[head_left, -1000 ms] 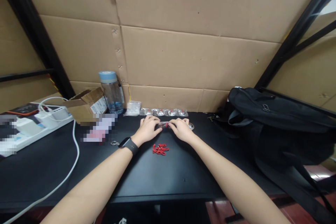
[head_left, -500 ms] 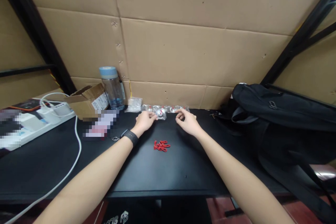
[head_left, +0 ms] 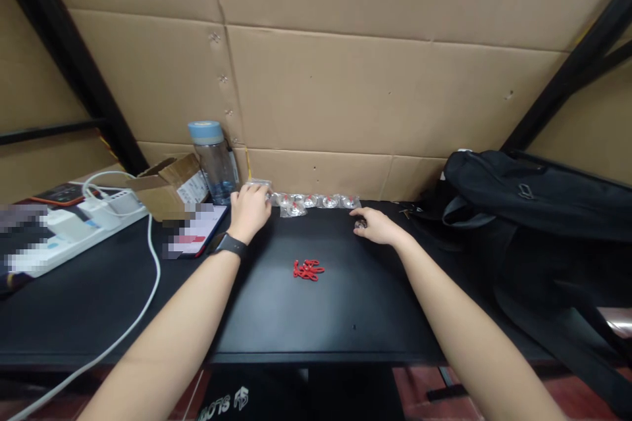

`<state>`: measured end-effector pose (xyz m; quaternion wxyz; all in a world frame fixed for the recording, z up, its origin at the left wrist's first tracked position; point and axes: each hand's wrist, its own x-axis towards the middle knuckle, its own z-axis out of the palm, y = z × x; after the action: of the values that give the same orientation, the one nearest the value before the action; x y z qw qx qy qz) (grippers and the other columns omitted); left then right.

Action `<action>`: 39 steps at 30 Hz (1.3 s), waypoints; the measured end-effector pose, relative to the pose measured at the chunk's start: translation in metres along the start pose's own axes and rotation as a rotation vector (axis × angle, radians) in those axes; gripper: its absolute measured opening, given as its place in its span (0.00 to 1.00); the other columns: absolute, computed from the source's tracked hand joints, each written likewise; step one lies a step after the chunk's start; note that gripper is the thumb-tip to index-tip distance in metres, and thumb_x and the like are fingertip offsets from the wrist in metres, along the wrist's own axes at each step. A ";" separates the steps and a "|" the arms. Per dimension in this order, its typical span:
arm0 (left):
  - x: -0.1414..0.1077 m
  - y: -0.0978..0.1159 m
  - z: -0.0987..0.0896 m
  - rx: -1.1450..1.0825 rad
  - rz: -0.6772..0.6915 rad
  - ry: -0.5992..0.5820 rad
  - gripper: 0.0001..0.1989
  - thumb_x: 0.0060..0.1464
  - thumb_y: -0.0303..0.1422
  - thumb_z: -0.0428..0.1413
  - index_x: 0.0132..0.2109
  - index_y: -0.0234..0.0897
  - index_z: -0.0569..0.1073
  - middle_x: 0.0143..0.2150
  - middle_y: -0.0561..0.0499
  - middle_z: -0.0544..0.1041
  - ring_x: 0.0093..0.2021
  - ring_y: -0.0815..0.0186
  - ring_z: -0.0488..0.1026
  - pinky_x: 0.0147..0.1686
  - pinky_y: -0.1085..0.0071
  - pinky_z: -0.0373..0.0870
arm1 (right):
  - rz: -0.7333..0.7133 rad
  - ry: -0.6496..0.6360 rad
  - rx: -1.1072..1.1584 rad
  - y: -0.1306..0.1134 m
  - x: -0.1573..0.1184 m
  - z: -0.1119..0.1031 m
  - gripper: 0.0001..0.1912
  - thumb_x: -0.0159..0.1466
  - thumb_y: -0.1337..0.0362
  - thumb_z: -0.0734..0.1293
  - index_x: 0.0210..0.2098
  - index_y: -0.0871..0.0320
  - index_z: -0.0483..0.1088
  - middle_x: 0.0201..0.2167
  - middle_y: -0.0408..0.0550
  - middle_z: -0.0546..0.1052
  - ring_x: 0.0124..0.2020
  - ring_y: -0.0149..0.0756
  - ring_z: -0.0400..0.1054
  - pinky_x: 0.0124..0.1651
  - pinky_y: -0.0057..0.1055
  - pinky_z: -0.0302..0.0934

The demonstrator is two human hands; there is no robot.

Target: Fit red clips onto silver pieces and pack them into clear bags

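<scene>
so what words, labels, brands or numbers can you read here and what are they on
"SLO": apparently, in white letters on the black surface at the bottom of the picture; turned and cut off, so the full word is uncertain.
White label on the cardboard box: too small to read.
Phone screen: blurred, unreadable.
Clear packets: red marks, too small to tell if they are text.

Bare hands [head_left: 251, 210], bare forearms [head_left: 172, 335], dark watch [head_left: 217, 244] on left wrist [head_left: 240, 233], black strap [head_left: 234, 247]
</scene>
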<state>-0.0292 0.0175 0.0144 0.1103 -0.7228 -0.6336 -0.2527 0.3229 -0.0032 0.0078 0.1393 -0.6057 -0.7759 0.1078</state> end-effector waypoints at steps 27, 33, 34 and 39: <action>0.004 -0.029 -0.022 -0.067 -0.060 0.016 0.15 0.63 0.42 0.52 0.46 0.45 0.81 0.49 0.47 0.82 0.52 0.53 0.74 0.53 0.58 0.59 | -0.126 0.078 0.207 0.012 -0.002 -0.020 0.14 0.53 0.66 0.76 0.39 0.56 0.78 0.36 0.44 0.82 0.37 0.36 0.76 0.44 0.29 0.66; -0.003 -0.007 -0.024 -0.044 0.116 -0.250 0.18 0.59 0.50 0.55 0.44 0.45 0.82 0.43 0.45 0.84 0.45 0.52 0.79 0.39 0.66 0.67 | -0.161 0.108 0.208 0.000 -0.006 -0.023 0.10 0.54 0.66 0.74 0.38 0.55 0.79 0.35 0.44 0.82 0.39 0.37 0.76 0.43 0.30 0.65; -0.005 -0.002 -0.025 -0.024 0.120 -0.239 0.21 0.60 0.52 0.52 0.45 0.44 0.82 0.44 0.44 0.83 0.45 0.52 0.79 0.39 0.66 0.68 | -0.164 0.111 0.208 -0.001 -0.006 -0.023 0.11 0.54 0.66 0.74 0.38 0.55 0.79 0.35 0.44 0.82 0.39 0.38 0.76 0.44 0.30 0.65; -0.017 0.023 -0.033 0.079 0.134 -0.182 0.22 0.65 0.49 0.46 0.44 0.42 0.81 0.42 0.41 0.83 0.43 0.49 0.79 0.39 0.63 0.69 | -0.197 0.120 0.220 -0.005 -0.007 -0.022 0.10 0.55 0.66 0.74 0.38 0.55 0.79 0.35 0.44 0.82 0.39 0.36 0.76 0.44 0.29 0.65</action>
<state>-0.0155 -0.0170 0.0377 0.0974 -0.7787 -0.6007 -0.1528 0.3278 -0.0114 0.0293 0.2607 -0.5131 -0.8054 0.1414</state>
